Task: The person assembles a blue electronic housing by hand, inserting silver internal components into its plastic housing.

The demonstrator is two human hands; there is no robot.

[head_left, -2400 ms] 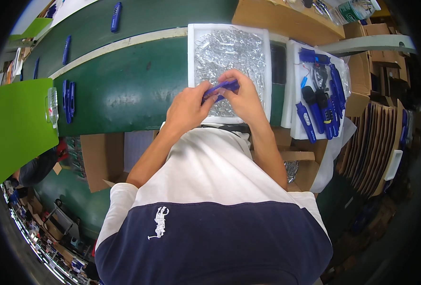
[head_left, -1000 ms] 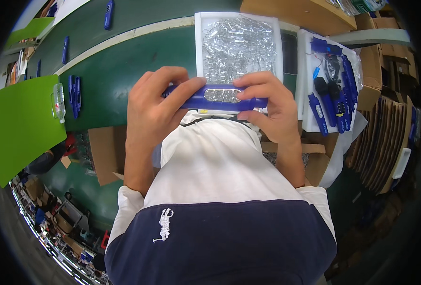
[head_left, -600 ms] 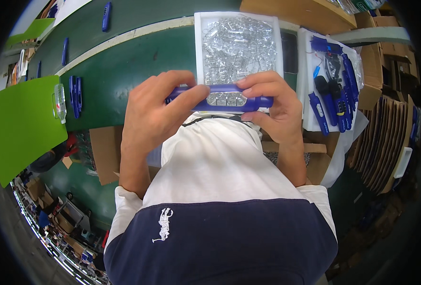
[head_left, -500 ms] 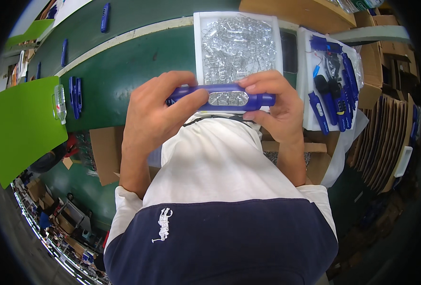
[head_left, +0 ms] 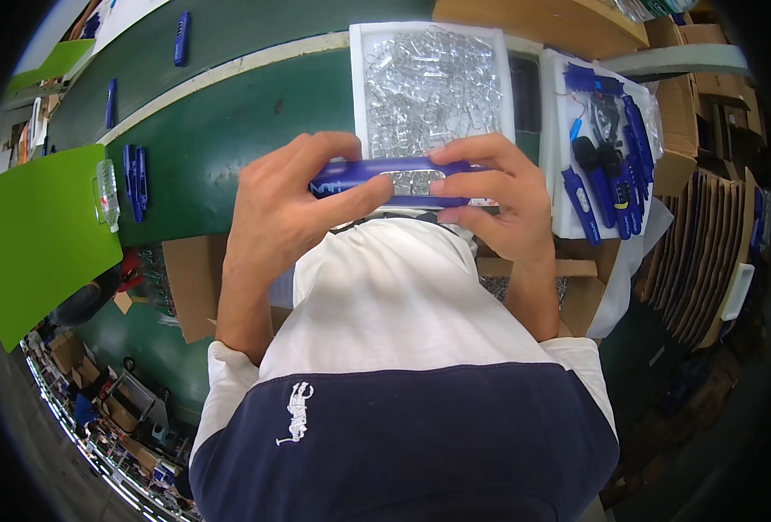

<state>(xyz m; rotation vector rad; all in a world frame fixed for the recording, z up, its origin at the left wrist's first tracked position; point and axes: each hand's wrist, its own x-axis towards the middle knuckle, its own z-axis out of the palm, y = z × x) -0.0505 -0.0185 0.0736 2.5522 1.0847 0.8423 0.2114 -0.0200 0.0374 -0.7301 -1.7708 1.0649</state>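
A blue tubular casing (head_left: 372, 165) lies level across both my hands, just in front of my waist. Set into its side is a clear oval window (head_left: 410, 182). My left hand (head_left: 274, 209) grips the left end, its thumb lying along the casing beside the window. Around the right end are the fingers of my right hand (head_left: 516, 200), with one fingertip at the window's right edge. Beyond the casing stands a white tray (head_left: 357, 87) heaped with small clear plastic pieces (head_left: 429, 91).
On the right, a white foam tray (head_left: 559, 130) holds several blue casings (head_left: 582, 204) and dark-headed tools. Two blue casings (head_left: 136, 183) lie on the green table at left, near a clear bottle (head_left: 108, 193) on a lime-green sheet (head_left: 42, 235). More casings (head_left: 182, 39) lie farther back.
The casing has turned a little in my hands, bringing its light marking into view. My right fingers have shifted left onto the window's edge.
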